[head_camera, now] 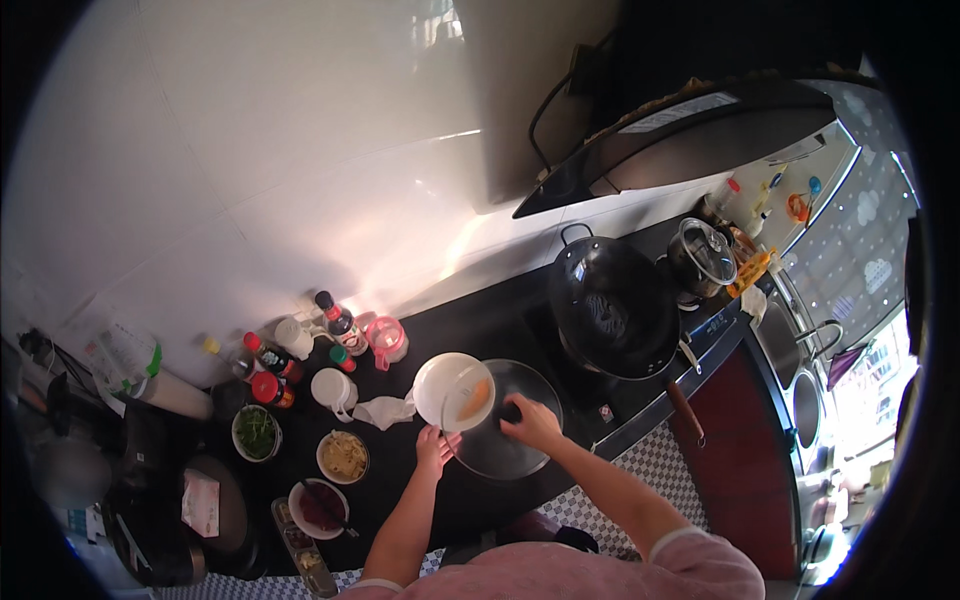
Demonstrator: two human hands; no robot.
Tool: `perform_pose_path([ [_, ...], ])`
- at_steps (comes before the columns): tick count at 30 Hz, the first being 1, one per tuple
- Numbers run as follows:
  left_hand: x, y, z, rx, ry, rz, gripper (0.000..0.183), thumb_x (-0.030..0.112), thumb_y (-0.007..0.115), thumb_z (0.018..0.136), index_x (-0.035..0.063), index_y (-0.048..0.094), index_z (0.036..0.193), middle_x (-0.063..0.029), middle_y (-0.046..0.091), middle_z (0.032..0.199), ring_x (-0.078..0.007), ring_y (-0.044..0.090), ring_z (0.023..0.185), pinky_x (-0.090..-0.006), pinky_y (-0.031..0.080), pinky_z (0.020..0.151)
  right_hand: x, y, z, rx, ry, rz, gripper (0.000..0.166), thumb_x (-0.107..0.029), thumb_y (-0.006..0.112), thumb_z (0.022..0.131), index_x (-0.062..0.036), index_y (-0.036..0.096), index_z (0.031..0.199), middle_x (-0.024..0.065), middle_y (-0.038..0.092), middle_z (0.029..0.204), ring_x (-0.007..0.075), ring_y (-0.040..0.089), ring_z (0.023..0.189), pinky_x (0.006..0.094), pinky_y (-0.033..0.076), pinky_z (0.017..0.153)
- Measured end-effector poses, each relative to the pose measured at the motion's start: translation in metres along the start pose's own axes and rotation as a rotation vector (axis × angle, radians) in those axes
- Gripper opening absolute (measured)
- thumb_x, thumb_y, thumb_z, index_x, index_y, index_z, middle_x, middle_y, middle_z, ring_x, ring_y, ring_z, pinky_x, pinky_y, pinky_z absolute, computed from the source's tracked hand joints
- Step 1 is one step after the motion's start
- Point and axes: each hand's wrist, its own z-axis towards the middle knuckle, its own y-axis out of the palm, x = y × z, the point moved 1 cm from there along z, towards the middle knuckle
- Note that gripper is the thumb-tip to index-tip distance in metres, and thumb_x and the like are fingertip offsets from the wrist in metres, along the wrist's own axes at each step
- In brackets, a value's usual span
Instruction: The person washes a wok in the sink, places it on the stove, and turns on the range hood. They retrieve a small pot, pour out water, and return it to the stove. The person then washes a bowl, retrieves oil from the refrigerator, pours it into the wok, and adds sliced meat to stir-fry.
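Note:
My right hand grips the dark knob of a round glass lid, low over the black counter. The lid's left edge overlaps a white bowl with something orange-brown inside it. My left hand is at the near side of the bowl, at the lid's left edge, fingers apart; whether it touches the bowl or the rim is unclear. A large black wok stands on the cooktop to the upper right of the lid. A crumpled white cloth or tissue lies left of the bowl.
Bowls of green leaves, pale slices and dark red food stand left, beside a tray of small portions. Sauce bottles and a pink-rimmed jar line the wall. A lidded pot is beyond the wok, a sink at right.

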Motion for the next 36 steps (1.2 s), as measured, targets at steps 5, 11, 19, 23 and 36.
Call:
perform_pose_path([
  [5, -0.019, -0.040, -0.049, 0.100, -0.011, -0.048, 0.048, 0.045, 0.038, 0.089, 0.0183, 0.030, 0.129, -0.0107, 0.058, 0.111, -0.0240, 0.057, 0.096, -0.0381, 0.043, 0.080, -0.019, 0.041, 0.042, -0.055, -0.070, -0.048, 0.042, -0.034, 0.063, 0.069, -0.0163, 0.052, 0.106, 0.0118, 0.062, 0.092, 0.0305, 0.060, 0.086, 0.0409, 0.048, 0.072],
  [11, -0.041, -0.075, -0.140, 0.064, 0.100, 0.090, 0.045, 0.038, 0.040, 0.090, 0.0157, 0.030, 0.128, -0.0112, 0.058, 0.108, -0.0226, 0.058, 0.091, -0.0331, 0.046, 0.072, -0.041, 0.080, 0.080, -0.169, -0.067, -0.129, 0.046, -0.037, 0.064, 0.072, -0.0166, 0.048, 0.109, 0.0116, 0.061, 0.095, 0.0314, 0.058, 0.091, 0.0443, 0.046, 0.072],
  [19, -0.064, -0.132, -0.137, -0.160, 0.043, -0.144, 0.043, 0.029, 0.045, 0.090, 0.0076, 0.035, 0.126, -0.0156, 0.053, 0.111, -0.0261, 0.056, 0.096, -0.0384, 0.046, 0.082, -0.035, 0.096, 0.093, -0.146, -0.030, -0.117, 0.043, -0.032, 0.065, 0.072, -0.0166, 0.047, 0.109, 0.0130, 0.062, 0.089, 0.0313, 0.060, 0.086, 0.0451, 0.048, 0.068],
  [23, -0.027, -0.081, -0.187, -0.018, 0.072, 0.173, 0.045, 0.026, 0.049, 0.088, 0.0097, 0.036, 0.127, -0.0132, 0.047, 0.123, -0.0273, 0.051, 0.106, -0.0377, 0.040, 0.090, -0.041, 0.100, 0.089, -0.196, 0.050, -0.080, 0.058, -0.030, 0.064, 0.072, -0.0207, 0.038, 0.123, 0.0168, 0.059, 0.098, 0.0336, 0.058, 0.091, 0.0468, 0.048, 0.073],
  [36, -0.047, 0.115, -0.218, -0.265, 0.289, 0.374, 0.039, 0.019, 0.053, 0.086, 0.0031, 0.041, 0.119, -0.0120, 0.059, 0.099, -0.0204, 0.059, 0.085, -0.0291, 0.048, 0.075, 0.116, -0.068, -0.135, -0.900, 0.013, 0.811, 0.045, -0.025, 0.055, 0.084, -0.0137, 0.041, 0.125, 0.0013, 0.056, 0.089, 0.0102, 0.057, 0.071, 0.0244, 0.048, 0.056],
])
